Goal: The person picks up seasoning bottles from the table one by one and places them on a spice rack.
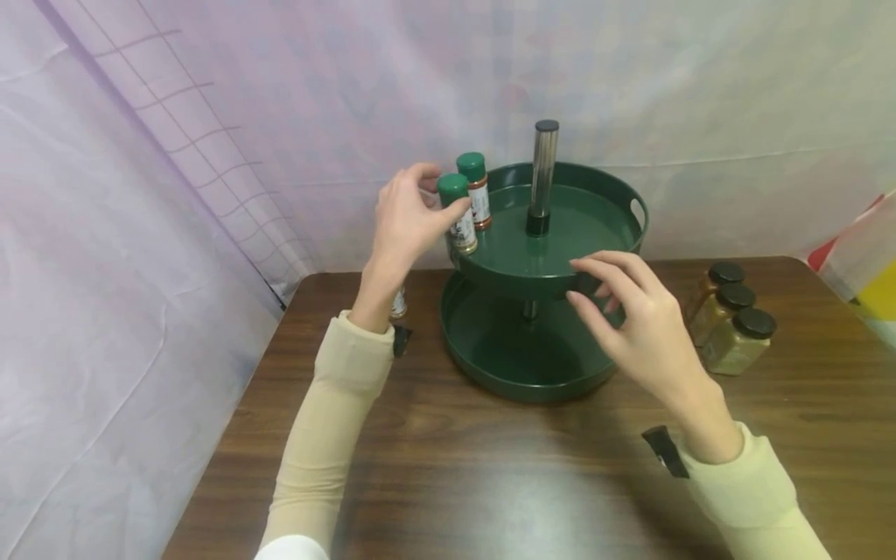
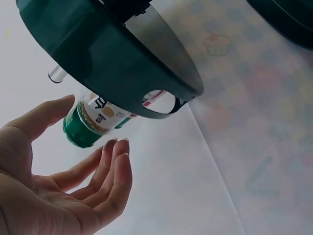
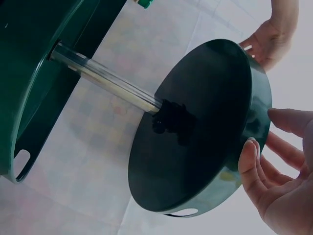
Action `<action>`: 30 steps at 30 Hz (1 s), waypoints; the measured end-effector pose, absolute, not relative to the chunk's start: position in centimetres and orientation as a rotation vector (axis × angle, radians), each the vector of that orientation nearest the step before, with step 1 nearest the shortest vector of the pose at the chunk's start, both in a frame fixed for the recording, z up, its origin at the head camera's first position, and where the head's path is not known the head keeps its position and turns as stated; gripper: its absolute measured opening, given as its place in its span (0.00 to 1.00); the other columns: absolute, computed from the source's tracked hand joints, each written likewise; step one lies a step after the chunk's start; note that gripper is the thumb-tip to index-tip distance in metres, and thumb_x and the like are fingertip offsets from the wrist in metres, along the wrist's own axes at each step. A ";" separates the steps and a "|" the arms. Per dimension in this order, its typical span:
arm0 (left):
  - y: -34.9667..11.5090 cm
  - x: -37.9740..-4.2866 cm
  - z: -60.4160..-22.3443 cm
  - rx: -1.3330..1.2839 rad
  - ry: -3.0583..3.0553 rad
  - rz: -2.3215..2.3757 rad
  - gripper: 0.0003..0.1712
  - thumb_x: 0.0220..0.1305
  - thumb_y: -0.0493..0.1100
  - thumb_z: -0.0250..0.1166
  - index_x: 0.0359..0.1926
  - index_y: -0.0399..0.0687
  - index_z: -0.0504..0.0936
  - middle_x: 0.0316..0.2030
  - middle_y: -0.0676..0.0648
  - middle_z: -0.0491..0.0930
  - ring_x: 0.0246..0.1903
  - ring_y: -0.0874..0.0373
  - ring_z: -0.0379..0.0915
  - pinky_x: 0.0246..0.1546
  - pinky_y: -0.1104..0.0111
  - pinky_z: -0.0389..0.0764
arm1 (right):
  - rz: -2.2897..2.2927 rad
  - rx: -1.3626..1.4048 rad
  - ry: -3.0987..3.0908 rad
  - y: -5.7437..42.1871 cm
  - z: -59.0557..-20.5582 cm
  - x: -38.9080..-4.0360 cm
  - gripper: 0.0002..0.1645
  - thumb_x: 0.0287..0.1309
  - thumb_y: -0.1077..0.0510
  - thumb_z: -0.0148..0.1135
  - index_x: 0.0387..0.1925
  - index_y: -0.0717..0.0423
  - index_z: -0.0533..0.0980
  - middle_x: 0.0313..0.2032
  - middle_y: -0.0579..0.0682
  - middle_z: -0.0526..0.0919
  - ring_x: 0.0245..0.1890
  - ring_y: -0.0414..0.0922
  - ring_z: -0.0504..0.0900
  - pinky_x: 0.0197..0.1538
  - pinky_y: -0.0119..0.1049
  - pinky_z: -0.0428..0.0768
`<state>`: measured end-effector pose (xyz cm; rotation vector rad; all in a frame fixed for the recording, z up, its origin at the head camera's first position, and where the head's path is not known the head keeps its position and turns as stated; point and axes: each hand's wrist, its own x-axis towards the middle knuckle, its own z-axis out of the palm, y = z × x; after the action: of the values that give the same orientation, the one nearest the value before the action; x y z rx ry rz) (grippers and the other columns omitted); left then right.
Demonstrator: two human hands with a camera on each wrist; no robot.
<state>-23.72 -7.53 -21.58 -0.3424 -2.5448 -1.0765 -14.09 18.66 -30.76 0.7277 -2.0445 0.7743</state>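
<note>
A green two-tier turntable stand stands on the table, with an upper tray [image 1: 588, 225] and a lower tray [image 1: 518, 365] around a metal post [image 1: 544, 171]. Two green-capped spice bottles stand at the upper tray's left rim: a front one [image 1: 463, 233] and a back one [image 1: 479, 201]. Around the front bottle's cap [image 2: 82, 131] is my left hand [image 1: 409, 218]; in the left wrist view its thumb is close beside the bottle and its fingers are spread away from it. My right hand [image 1: 644, 334] is at the upper tray's front rim, fingertips touching or nearly touching it, holding nothing.
Several black-lidded spice jars [image 1: 738, 342] stand on the wooden table [image 1: 448, 474] to the right. Another bottle [image 1: 399, 303] shows partly behind my left wrist. A pale patterned curtain [image 1: 392, 93] hangs behind; red and yellow material [image 1: 878, 288] lies at the far right.
</note>
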 end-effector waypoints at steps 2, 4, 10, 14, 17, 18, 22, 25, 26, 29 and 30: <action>-7.7 -23.7 -21.6 -0.321 -2.554 -1.085 0.35 0.63 0.52 0.72 0.66 0.41 0.74 0.54 0.43 0.78 0.51 0.51 0.77 0.51 0.61 0.78 | 0.782 0.719 -2.041 18.9 -30.7 -14.2 0.25 0.51 0.70 0.74 0.54 0.62 0.81 0.52 0.57 0.81 0.32 0.44 0.77 0.37 0.26 0.71; -7.9 -23.6 -21.7 -0.309 -2.550 -1.100 0.36 0.62 0.53 0.72 0.66 0.41 0.74 0.55 0.43 0.78 0.52 0.51 0.77 0.52 0.61 0.79 | 0.782 0.706 -2.040 19.1 -30.6 -14.2 0.25 0.51 0.71 0.74 0.54 0.62 0.81 0.51 0.57 0.81 0.32 0.44 0.76 0.36 0.26 0.71; -8.8 -23.4 -22.4 -0.281 -2.544 -1.093 0.38 0.61 0.55 0.73 0.66 0.42 0.74 0.55 0.43 0.78 0.53 0.50 0.77 0.52 0.59 0.79 | 0.768 0.655 -2.045 19.9 -30.7 -14.6 0.25 0.51 0.71 0.74 0.54 0.63 0.81 0.51 0.59 0.80 0.30 0.43 0.75 0.35 0.25 0.70; -9.5 -23.4 -22.9 -0.275 -2.534 -1.110 0.38 0.60 0.55 0.74 0.66 0.43 0.75 0.55 0.43 0.78 0.53 0.49 0.76 0.52 0.58 0.78 | 0.765 0.637 -2.039 20.5 -30.7 -14.8 0.26 0.51 0.71 0.74 0.54 0.63 0.81 0.52 0.59 0.80 0.29 0.42 0.74 0.35 0.25 0.70; -10.0 -23.5 -23.4 -0.266 -2.528 -1.126 0.36 0.60 0.53 0.74 0.65 0.42 0.75 0.55 0.42 0.78 0.53 0.47 0.76 0.53 0.58 0.78 | 0.764 0.623 -2.043 20.8 -30.6 -14.9 0.25 0.52 0.71 0.74 0.54 0.63 0.81 0.52 0.59 0.80 0.29 0.42 0.75 0.35 0.25 0.70; -10.2 -23.5 -23.6 -0.261 -2.529 -1.127 0.36 0.60 0.53 0.74 0.65 0.42 0.76 0.55 0.42 0.78 0.53 0.46 0.76 0.53 0.58 0.78 | 0.763 0.618 -2.047 20.9 -30.6 -14.9 0.25 0.52 0.71 0.74 0.54 0.63 0.81 0.52 0.59 0.80 0.30 0.42 0.75 0.35 0.25 0.70; -11.1 -23.7 -24.6 -0.234 -2.537 -1.121 0.34 0.60 0.51 0.74 0.63 0.40 0.76 0.54 0.41 0.78 0.51 0.46 0.77 0.52 0.57 0.78 | 0.746 0.595 -2.060 21.3 -30.4 -14.9 0.24 0.53 0.71 0.73 0.53 0.63 0.81 0.51 0.60 0.80 0.29 0.42 0.76 0.35 0.23 0.70; -11.7 -23.9 -25.4 -0.217 -2.536 -1.123 0.34 0.60 0.50 0.74 0.62 0.39 0.77 0.53 0.39 0.79 0.51 0.44 0.77 0.52 0.57 0.78 | 0.739 0.578 -2.054 21.6 -30.4 -14.9 0.23 0.53 0.71 0.73 0.53 0.64 0.82 0.51 0.60 0.80 0.29 0.42 0.76 0.35 0.22 0.70; -12.0 -23.9 -25.7 -0.211 -2.535 -1.125 0.33 0.60 0.49 0.74 0.62 0.38 0.77 0.53 0.39 0.79 0.51 0.43 0.77 0.52 0.56 0.78 | 0.739 0.573 -2.050 21.7 -30.4 -15.0 0.23 0.52 0.71 0.73 0.52 0.64 0.82 0.51 0.60 0.80 0.28 0.42 0.76 0.35 0.22 0.70; -12.6 -24.1 -26.5 -0.193 -2.541 -1.114 0.33 0.60 0.48 0.74 0.61 0.36 0.77 0.53 0.37 0.79 0.51 0.42 0.77 0.52 0.55 0.78 | 0.737 0.560 -2.045 21.9 -30.4 -15.0 0.23 0.52 0.70 0.74 0.52 0.63 0.82 0.51 0.59 0.81 0.28 0.41 0.75 0.35 0.22 0.70; -12.8 -24.2 -26.8 -0.185 -2.545 -1.108 0.33 0.60 0.48 0.74 0.61 0.36 0.77 0.53 0.37 0.79 0.51 0.42 0.77 0.52 0.54 0.78 | 0.736 0.558 -2.044 22.0 -30.4 -15.1 0.23 0.52 0.71 0.74 0.52 0.63 0.82 0.51 0.59 0.81 0.28 0.41 0.75 0.35 0.22 0.69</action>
<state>-24.21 -12.83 -26.80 -0.1854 -2.5455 -1.1076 -15.05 21.99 -30.35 0.5576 -2.0439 0.7361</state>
